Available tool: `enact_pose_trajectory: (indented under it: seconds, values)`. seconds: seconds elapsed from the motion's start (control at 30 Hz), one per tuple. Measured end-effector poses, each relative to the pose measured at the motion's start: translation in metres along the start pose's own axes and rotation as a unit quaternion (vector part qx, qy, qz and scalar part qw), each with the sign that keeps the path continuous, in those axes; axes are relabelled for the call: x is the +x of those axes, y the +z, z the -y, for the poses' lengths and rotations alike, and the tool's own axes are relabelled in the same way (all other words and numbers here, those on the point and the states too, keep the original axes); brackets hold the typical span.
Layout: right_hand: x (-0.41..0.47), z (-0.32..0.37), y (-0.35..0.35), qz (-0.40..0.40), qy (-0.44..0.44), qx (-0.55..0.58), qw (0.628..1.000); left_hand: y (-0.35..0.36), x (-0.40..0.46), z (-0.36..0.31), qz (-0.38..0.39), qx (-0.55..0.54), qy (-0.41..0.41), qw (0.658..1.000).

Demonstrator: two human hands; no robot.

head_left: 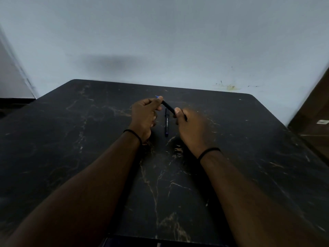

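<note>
Above the middle of the table I hold a black pen [168, 106] between both hands. My left hand [144, 116] pinches its far end, where a blue tip shows just past the thumb. My right hand [191, 129] grips the near end with curled fingers, and a thin dark part sticks out past that hand. A second black pen [167, 124] with white lettering lies flat on the table between my hands, pointing toward me. Neither hand touches it. Each wrist wears a thin black band.
The table [89, 139] is black marble with pale veins and rounded far corners. It stands against a pale blue wall [160, 41]. A brown wooden panel [313, 111] rises at the right, and a dark floor strip shows at the far left.
</note>
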State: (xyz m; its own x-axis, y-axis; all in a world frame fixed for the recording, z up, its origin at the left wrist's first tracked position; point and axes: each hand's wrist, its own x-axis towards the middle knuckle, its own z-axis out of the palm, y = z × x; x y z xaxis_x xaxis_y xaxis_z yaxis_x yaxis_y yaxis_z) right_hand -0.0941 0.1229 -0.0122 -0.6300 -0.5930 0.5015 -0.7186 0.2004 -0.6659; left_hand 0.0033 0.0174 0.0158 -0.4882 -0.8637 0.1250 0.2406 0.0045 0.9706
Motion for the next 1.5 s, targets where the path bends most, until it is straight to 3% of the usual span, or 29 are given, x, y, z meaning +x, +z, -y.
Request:
enact_pose_trajectory:
  seconds: [0.23, 0.5, 0.9, 1.23, 1.5]
  values:
    - [-0.002, 0.0, -0.002, -0.041, 0.01, 0.049, 0.998, 0.001, 0.001, 0.002, 0.001, 0.001, -0.003, 1.0]
    - [-0.001, 0.002, -0.002, 0.018, 0.017, 0.039, 0.999, 0.0, 0.002, 0.002, -0.006, 0.006, -0.004, 1.0]
    - [-0.004, 0.003, -0.001, -0.065, 0.013, 0.031, 0.997, 0.001, 0.006, 0.005, 0.013, -0.003, -0.006, 1.0]
    - [-0.002, 0.007, -0.002, 0.019, 0.006, 0.035, 0.999, -0.006, 0.013, 0.007, 0.016, -0.037, -0.034, 0.999]
    - [-0.005, 0.016, -0.003, 0.131, 0.111, 0.242, 0.955, -0.006, 0.012, 0.004, 0.015, -0.049, -0.036, 0.998]
